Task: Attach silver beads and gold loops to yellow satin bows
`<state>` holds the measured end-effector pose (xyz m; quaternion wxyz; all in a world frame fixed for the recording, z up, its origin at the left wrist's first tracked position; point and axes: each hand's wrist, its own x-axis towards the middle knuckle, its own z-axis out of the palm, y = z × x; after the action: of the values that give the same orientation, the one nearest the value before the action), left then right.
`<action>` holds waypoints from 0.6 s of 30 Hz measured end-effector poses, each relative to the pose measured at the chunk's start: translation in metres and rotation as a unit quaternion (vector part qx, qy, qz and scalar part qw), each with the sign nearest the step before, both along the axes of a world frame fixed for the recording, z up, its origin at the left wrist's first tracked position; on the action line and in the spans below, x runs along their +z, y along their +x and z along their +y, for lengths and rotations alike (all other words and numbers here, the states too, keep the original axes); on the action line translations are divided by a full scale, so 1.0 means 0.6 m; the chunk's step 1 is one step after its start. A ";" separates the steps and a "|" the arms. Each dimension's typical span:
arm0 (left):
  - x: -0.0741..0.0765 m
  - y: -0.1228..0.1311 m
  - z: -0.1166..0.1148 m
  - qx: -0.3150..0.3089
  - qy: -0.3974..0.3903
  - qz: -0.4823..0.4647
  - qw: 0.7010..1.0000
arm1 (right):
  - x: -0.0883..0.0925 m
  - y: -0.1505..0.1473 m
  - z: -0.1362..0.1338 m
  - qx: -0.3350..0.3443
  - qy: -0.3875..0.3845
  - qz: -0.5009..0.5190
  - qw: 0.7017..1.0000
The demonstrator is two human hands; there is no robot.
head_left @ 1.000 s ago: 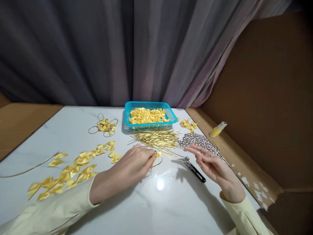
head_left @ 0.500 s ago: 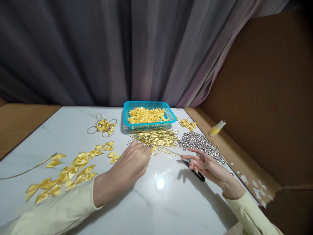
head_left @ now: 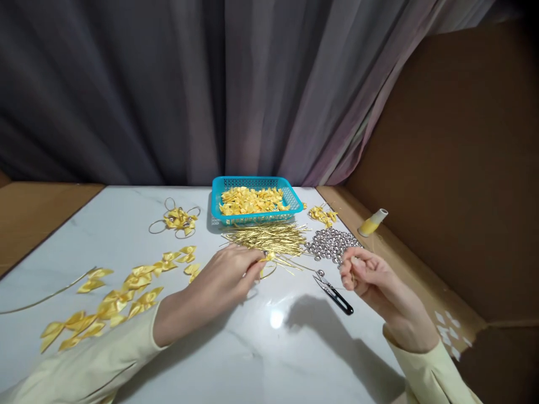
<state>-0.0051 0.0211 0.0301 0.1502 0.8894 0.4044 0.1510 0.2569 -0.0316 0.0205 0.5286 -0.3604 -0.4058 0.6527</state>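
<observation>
My left hand point(head_left: 229, 272) is closed in a pinch on a small yellow bow point(head_left: 270, 256) with a silver bead at its edge, and a thin gold loop hangs beside it. Just behind lies a heap of gold ties point(head_left: 273, 237). My right hand point(head_left: 365, 276) is raised with curled fingers near the silver beads point(head_left: 330, 243); what its fingertips hold, if anything, is too small to make out. Black-handled thread snips point(head_left: 337, 297) lie between my hands, with one loose bead by their tip.
A blue basket point(head_left: 256, 216) of yellow bows stands at the back. Loose bows point(head_left: 113, 302) spread across the left, near looped pieces point(head_left: 181, 220). More yellow pieces point(head_left: 323, 215) and a yellow-white cone point(head_left: 373, 223) are at right.
My right hand has moved right and up from the snips, and its spread fingers have curled. My left hand has turned slightly, showing more of the pinched bow.
</observation>
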 end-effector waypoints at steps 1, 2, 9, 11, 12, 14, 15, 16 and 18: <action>0.003 0.001 -0.002 0.005 -0.025 -0.020 0.999 | 0.014 -0.011 -0.009 0.002 0.029 -0.009 1.000; 0.005 0.003 -0.005 0.007 -0.047 -0.039 0.998 | 0.025 -0.024 -0.016 0.007 0.050 -0.017 0.999; 0.024 0.008 -0.015 0.024 -0.188 -0.116 0.975 | 0.012 -0.113 -0.018 0.053 0.075 -0.162 0.982; 0.030 0.009 -0.016 0.025 -0.218 -0.128 0.967 | -0.004 -0.125 -0.011 0.031 0.089 -0.197 0.976; 0.033 0.009 -0.016 0.024 -0.230 -0.134 0.964 | -0.010 -0.128 -0.009 0.021 0.096 -0.212 0.972; 0.038 0.009 -0.016 0.022 -0.247 -0.143 0.958 | -0.019 -0.130 -0.008 0.007 0.110 -0.236 0.966; 0.040 0.010 -0.016 0.021 -0.253 -0.145 0.956 | -0.020 -0.130 -0.009 0.002 0.118 -0.249 0.961; 0.043 0.010 -0.016 0.023 -0.257 -0.146 0.955 | -0.021 -0.129 -0.010 -0.001 0.127 -0.264 0.956; 0.048 0.012 -0.016 0.028 -0.267 -0.148 0.952 | -0.020 -0.128 -0.012 -0.008 0.142 -0.297 0.944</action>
<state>0.0018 0.0113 0.0589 0.4360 0.7728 0.4281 0.1716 0.1799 -0.0388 0.0084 0.4350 -0.4620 -0.6303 0.4473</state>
